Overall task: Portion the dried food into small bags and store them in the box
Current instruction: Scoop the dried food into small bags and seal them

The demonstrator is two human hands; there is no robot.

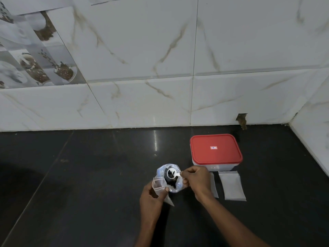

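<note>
The grip of the right hand [195, 179] pinched the scoop [177, 174], loaded with dried food [171, 182], over the large bag [161, 171]. The left hand [151, 198] pinched a small bag [157, 186] just beside. Its limp mouth could collapse, so pieces might spill onto the tabletop [89, 175].

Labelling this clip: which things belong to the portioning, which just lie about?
Job: small bag in left hand; white scoop in right hand; food bag; spare bags; red-lidded box.
Lying about: patterned wall tiles; wall hole.
</note>
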